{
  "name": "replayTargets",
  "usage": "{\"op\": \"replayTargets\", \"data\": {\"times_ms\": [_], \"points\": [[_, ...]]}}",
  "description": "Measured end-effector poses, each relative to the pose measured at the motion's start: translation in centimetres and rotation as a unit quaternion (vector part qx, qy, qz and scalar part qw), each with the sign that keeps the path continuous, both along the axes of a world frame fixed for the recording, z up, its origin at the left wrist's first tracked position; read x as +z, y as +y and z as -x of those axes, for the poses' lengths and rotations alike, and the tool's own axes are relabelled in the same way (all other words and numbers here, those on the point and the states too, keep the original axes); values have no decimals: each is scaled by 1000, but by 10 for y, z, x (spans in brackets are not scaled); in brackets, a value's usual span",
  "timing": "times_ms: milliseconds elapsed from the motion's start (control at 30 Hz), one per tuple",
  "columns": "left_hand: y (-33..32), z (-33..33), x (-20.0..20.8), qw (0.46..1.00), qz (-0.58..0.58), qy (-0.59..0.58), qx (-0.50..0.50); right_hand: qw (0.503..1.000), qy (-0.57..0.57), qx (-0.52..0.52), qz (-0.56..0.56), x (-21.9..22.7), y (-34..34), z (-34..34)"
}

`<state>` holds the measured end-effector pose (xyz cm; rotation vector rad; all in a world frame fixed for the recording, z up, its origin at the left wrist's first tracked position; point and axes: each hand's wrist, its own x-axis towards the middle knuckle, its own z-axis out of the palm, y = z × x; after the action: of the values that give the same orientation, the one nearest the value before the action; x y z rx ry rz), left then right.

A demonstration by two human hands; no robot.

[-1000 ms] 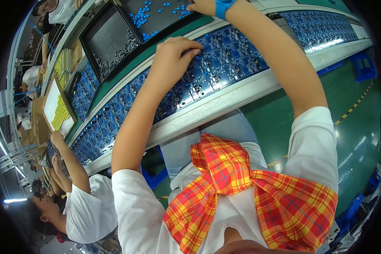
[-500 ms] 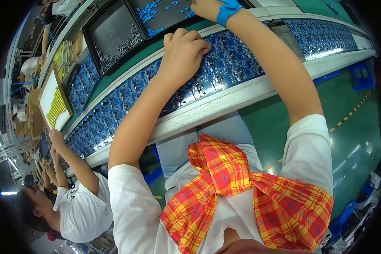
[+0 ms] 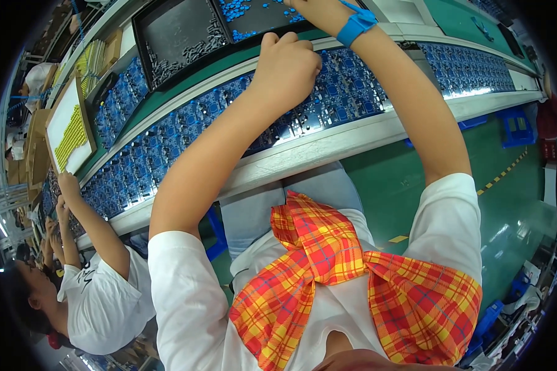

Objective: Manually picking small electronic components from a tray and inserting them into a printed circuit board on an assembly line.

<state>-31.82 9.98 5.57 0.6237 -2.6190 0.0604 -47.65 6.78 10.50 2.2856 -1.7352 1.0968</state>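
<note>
My left hand (image 3: 287,69) is closed, its fingers curled down over a row of blue circuit boards (image 3: 189,127) lying along a rail. What its fingertips hold, if anything, is hidden beneath the hand. My right hand (image 3: 320,13), below which a blue wristband (image 3: 356,27) circles the wrist, reaches over the black tray of small blue round components (image 3: 235,10). The upper edge cuts off part of its fingers, so their grip does not show. Left of the blue parts, another tray compartment holds small dark grey components (image 3: 195,52).
A pale rail edge (image 3: 328,137) runs between me and the boards. More boards (image 3: 464,69) continue to the right. At left are a box of yellow parts (image 3: 69,137) and a co-worker (image 3: 105,297) reaching toward the line. A blue stool (image 3: 515,127) stands on the green floor.
The view has shifted a little. My left hand stays closed over the boards, slightly farther right in the picture. My right hand remains at the blue components.
</note>
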Motion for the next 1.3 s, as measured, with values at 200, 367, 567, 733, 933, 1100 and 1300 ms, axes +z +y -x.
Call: {"op": "replayTargets", "data": {"times_ms": [200,367,567,733,933,1100,1300], "points": [[0,2,-2,1000,16,-3,14,999,27,25,2,1,4,-8],[-23,-14,16,987,-161,-13,-20,999,10,27,22,2,24,8],[-101,-132,37,952,-105,-49,283,995,-5,31,-98,-23,72,37],[-118,-154,28,929,-241,-62,275,976,89,99,-175,-37,89,40],[-116,-144,21,944,-172,-72,271,970,133,91,-182,-40,89,36],[-105,-141,19,958,-84,-25,274,969,146,85,-181,-39,90,34],[-88,-126,25,964,-53,78,249,972,139,89,-167,-39,92,33]]}}
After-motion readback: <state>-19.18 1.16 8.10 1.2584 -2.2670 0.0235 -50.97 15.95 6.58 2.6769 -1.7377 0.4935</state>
